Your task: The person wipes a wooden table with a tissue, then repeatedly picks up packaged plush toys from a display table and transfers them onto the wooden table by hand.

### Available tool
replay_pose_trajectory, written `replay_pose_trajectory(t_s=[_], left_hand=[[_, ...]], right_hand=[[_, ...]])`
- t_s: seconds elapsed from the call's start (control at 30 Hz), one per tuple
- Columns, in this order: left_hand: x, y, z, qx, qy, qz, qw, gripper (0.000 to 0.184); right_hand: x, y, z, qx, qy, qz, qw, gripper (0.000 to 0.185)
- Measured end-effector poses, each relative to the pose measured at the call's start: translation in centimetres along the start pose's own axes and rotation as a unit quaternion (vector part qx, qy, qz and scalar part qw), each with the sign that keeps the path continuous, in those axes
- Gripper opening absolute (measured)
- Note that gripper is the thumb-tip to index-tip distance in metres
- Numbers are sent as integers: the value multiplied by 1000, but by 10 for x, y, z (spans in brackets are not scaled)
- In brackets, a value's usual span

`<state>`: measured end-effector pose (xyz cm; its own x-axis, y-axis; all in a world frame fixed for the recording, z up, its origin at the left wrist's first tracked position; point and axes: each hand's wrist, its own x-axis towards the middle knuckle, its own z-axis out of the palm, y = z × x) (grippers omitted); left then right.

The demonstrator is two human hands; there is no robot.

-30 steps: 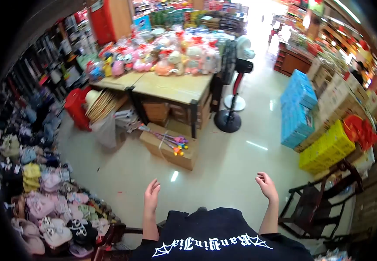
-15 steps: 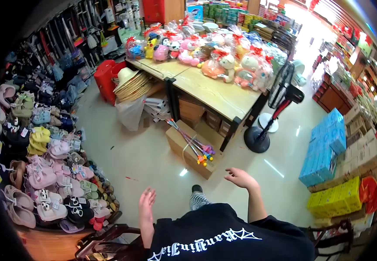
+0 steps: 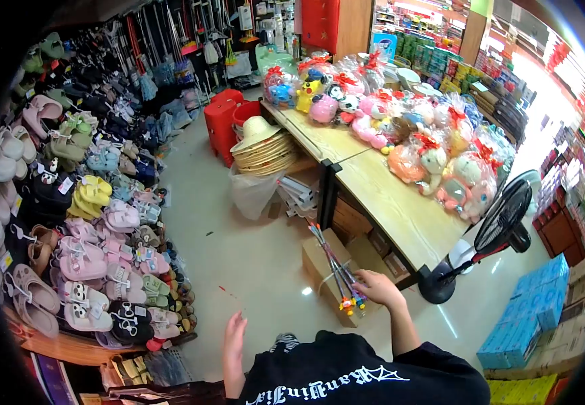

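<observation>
My right hand (image 3: pixel 377 288) is raised in front of me with its fingers apart, overlapping the view of a bundle of thin sticks (image 3: pixel 335 264) with colourful ends. The bundle lies on a brown cardboard box (image 3: pixel 319 260) on the floor; nothing shows in the hand. Lower and further left, my left hand (image 3: pixel 236 329) is held up over the floor, fingers extended and empty. Beyond the box stands a wooden-topped table (image 3: pixel 400 209) bearing plush toys (image 3: pixel 434 158) in clear wrap with red bows.
Racks of slippers and sandals (image 3: pixel 83 256) line the left side. Straw hats (image 3: pixel 265 152) are stacked beside a red stool (image 3: pixel 221 128). A black standing fan (image 3: pixel 502 223) is at the table's right end, with blue boxes (image 3: pixel 525 314) further right.
The view has swung right to left, bringing more of the slipper racks and the table into sight. My right hand now appears over the stick bundle; my left hand stays low at the left.
</observation>
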<state>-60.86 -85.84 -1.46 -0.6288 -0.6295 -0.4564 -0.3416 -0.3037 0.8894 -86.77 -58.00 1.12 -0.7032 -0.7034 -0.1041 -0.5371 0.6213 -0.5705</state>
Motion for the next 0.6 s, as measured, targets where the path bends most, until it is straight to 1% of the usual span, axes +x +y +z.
replay_pose_trajectory(t_s=[0.07, 0.1, 0.13, 0.17, 0.23, 0.3, 0.33, 0.37, 0.4, 0.43, 0.47, 0.53, 0.57, 0.6], left_hand=[[18, 4, 3, -3, 5, -26, 1000, 48], [30, 8, 3, -2, -4, -29, 1000, 49], [42, 12, 2, -1, -12, -31, 999, 50], [56, 17, 2, 0, -13, -34, 999, 50], [89, 32, 0, -3, -21, -3, 1000, 52], [126, 51, -10, 20, -29, 5, 999, 52], [144, 64, -13, 34, -35, 14, 999, 53], [157, 76, -20, 34, -38, 10, 999, 53], [169, 97, -25, 44, -36, 25, 998, 52], [182, 112, -30, 55, -33, 39, 997, 52], [200, 119, -38, 56, -38, 34, 997, 52], [234, 131, -53, 44, -32, 102, 993, 52], [245, 136, -59, 49, -37, 96, 993, 52], [253, 142, -63, 52, -40, 95, 993, 51]], right_hand=[[32, -8, 2, 19, 12, -57, 998, 36], [46, -13, 0, 20, -13, -44, 999, 38], [58, -14, 4, 20, -15, -41, 999, 38], [70, -13, 9, 30, -5, -47, 998, 37], [94, -14, 16, 43, 10, -50, 998, 36], [110, -16, 21, 17, 7, -4, 1000, 37], [118, -19, 20, 18, 10, 0, 1000, 37], [122, -23, 19, 40, 1, 39, 998, 38], [127, -26, 16, 60, -6, 77, 995, 39], [135, -30, 14, 111, -12, 115, 987, 41], [144, -31, 14, 110, -13, 121, 986, 41], [161, -31, 17, 66, 38, 115, 990, 36], [172, -25, 24, 0, 38, 113, 993, 37], [182, -29, 25, -26, 26, 141, 989, 38]])
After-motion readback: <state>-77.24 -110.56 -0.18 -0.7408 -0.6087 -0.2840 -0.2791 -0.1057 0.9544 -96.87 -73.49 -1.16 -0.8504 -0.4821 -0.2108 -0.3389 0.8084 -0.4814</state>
